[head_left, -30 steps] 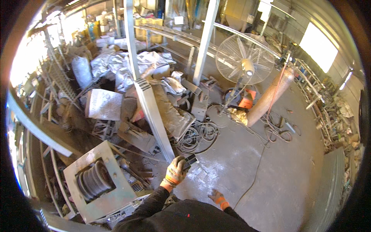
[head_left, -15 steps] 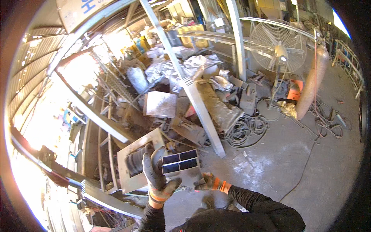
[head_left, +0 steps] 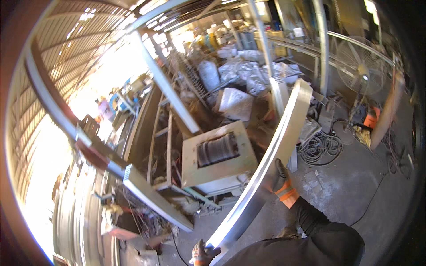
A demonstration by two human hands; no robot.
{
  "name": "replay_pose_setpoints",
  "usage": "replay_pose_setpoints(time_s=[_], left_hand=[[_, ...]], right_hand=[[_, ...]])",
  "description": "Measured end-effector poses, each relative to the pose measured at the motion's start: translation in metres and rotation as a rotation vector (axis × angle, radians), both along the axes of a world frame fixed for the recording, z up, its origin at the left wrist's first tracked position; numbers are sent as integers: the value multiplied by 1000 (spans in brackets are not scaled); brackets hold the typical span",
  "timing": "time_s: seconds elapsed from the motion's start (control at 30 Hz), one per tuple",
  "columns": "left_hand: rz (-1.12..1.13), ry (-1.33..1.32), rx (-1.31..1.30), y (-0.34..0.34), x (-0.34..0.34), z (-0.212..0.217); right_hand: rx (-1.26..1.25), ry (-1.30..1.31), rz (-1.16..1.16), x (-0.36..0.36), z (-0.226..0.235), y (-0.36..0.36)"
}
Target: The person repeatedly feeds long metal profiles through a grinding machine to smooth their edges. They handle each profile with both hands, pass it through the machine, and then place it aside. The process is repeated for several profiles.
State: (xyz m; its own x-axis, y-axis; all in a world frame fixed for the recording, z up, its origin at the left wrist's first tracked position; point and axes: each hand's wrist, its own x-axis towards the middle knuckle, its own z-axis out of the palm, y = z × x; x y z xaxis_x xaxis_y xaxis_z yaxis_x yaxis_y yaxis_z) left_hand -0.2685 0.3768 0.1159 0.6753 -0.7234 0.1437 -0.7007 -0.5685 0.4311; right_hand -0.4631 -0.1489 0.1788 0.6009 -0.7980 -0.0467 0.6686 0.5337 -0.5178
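A long, shiny metal profile (head_left: 271, 162) slants across the space in front of me, its far end raised and its near end low. My right hand (head_left: 284, 182), in a dark glove with an orange cuff, is closed on the profile's right side about midway. Down at the near end, my left hand (head_left: 205, 254) is closed round the profile's edge, partly cut off by the picture's lower rim. Motion smears the profile's surface. Beyond it to the left stands a box-shaped machine (head_left: 191, 163) with a ribbed dark roller set in its top.
Steel posts (head_left: 166, 84) rise to the left and ahead. Coiled hoses (head_left: 321, 148) lie on the floor at the right, near a large fan (head_left: 363, 68) and a rusty gas cylinder (head_left: 387, 111). Long metal lengths (head_left: 82, 217) lean at the lower left.
The profile has swung from an end-on view, showing dark hollow openings, to a lengthwise slant. My left hand, earlier raised with fingers apart, is now low at its near end. The view has turned left.
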Motion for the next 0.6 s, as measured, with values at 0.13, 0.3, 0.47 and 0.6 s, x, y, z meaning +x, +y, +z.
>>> replay_pose_setpoints(time_s=[0.13, 0.3, 0.47, 0.6], left_hand=[[166, 194, -160, 142, -3, -5], [264, 580, 13, 202, -38, -41], [366, 843, 184, 210, -37, -77], [407, 912, 265, 201, -2, -72]], right_hand=[[-14, 185, 6, 70, 9, 99], [132, 178, 72, 140, -38, 108], [-21, 607, -6, 202, -97, 106], [99, 558, 34, 286, -116, 98]])
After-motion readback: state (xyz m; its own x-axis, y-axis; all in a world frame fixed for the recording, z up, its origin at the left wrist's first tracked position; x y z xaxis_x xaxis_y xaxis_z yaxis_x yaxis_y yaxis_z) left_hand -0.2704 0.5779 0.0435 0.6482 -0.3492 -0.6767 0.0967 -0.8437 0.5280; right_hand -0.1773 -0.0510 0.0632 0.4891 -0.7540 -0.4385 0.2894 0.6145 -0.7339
